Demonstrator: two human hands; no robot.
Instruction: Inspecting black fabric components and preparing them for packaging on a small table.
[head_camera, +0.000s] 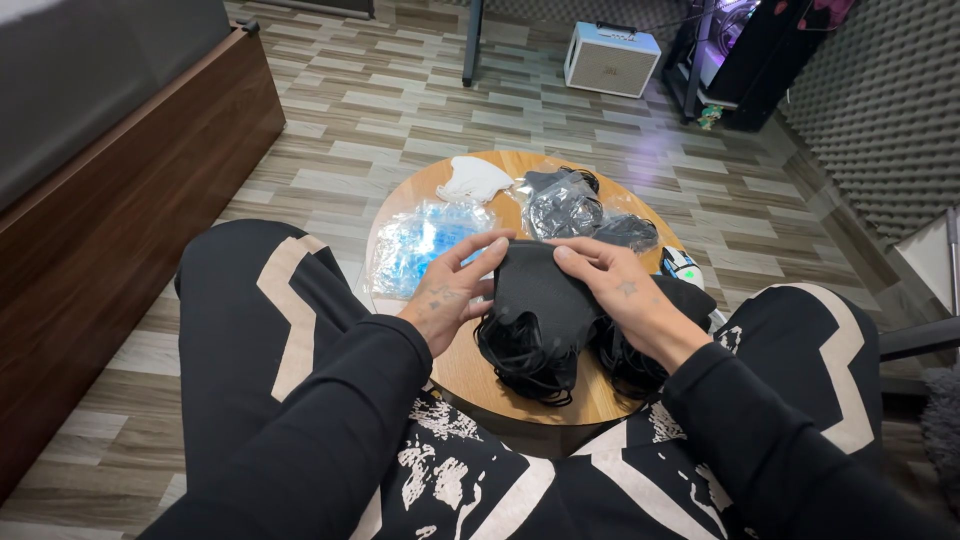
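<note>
black masks (535, 300) — lower loops perhaps tangled

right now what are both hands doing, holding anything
Left hand: closed on the left edge of the black face mask stack.
Right hand: closed on the same stack's right edge.

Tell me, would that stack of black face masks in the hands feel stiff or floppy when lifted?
Probably floppy: the black face masks sag between the left hand and right hand, and their ear loops dangle loosely. Likely light, since only fingertips steady them. The stack may slide apart, as the layers look loose and unbound.
</note>
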